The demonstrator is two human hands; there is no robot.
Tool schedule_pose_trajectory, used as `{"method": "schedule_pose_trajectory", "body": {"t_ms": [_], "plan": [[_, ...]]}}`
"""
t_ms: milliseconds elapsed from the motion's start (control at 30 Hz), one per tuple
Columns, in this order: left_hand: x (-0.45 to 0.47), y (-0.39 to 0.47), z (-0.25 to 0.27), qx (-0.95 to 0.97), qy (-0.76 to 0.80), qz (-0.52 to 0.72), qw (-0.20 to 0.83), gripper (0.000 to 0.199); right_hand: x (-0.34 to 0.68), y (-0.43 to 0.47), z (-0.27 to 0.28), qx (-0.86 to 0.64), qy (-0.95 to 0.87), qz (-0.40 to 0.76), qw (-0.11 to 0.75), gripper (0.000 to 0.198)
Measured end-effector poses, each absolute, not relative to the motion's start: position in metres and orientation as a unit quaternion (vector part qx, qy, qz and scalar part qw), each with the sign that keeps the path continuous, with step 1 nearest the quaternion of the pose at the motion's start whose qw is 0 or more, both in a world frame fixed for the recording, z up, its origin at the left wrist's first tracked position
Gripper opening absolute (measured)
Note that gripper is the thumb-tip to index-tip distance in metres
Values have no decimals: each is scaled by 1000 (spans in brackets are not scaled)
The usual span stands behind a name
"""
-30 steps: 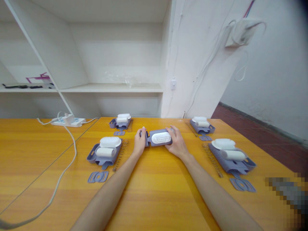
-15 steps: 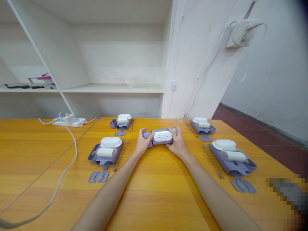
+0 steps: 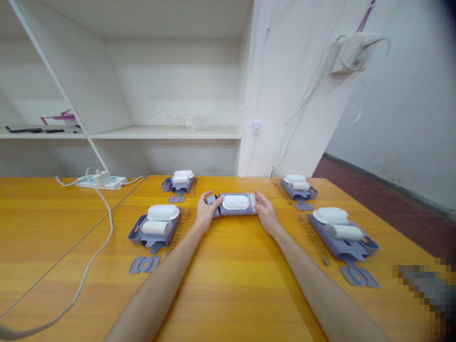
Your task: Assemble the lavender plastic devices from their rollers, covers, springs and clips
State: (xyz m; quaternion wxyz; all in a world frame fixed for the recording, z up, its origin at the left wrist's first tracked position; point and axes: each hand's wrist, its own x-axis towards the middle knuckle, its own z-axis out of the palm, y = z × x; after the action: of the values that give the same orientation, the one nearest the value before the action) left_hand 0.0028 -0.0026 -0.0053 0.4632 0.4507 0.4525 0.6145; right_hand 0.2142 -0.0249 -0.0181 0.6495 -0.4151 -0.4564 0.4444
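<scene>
A grey-purple plastic housing [image 3: 233, 212] lies crosswise between my hands at the middle of the table, with a white oval slotted piece [image 3: 235, 203] on its top. My left hand [image 3: 207, 211] is closed round the housing's left end, thumb on top beside the white oval. At the other end my right hand [image 3: 266, 213] has its bent fingers against a pale end part [image 3: 253, 202]; whether this part is separate from the housing I cannot tell. To the left is a similar set with a white tube [image 3: 156, 228], a metal spring [image 3: 180, 228] and flat grey-purple rings [image 3: 144, 265].
More such sets stand at the back left [image 3: 181, 183], back right [image 3: 298, 187] and near right [image 3: 344, 232]. A power strip [image 3: 101, 181] trails a white cable [image 3: 93, 256] across the left. White shelves [image 3: 167, 132] rise behind the table.
My right hand has shifted toward the housing's right end, where a pale end part now shows. My left hand and the housing have moved slightly left.
</scene>
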Motion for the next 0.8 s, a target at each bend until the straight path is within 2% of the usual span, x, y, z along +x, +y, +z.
{"method": "schedule_pose_trajectory", "body": {"t_ms": [233, 533, 700, 800], "plan": [[0, 2, -8, 431, 460, 627, 457, 63, 208, -34, -5, -362, -432, 538, 626, 41], [3, -4, -4, 479, 470, 626, 397, 43, 205, -39, -1, -336, -368, 594, 631, 59], [5, -10, 1, 538, 514, 606, 281, 43, 204, -39, 2, -371, -338, 586, 637, 58], [4, -11, 1, 526, 520, 612, 281, 45, 203, -36, -1, -375, -327, 575, 649, 53]]}}
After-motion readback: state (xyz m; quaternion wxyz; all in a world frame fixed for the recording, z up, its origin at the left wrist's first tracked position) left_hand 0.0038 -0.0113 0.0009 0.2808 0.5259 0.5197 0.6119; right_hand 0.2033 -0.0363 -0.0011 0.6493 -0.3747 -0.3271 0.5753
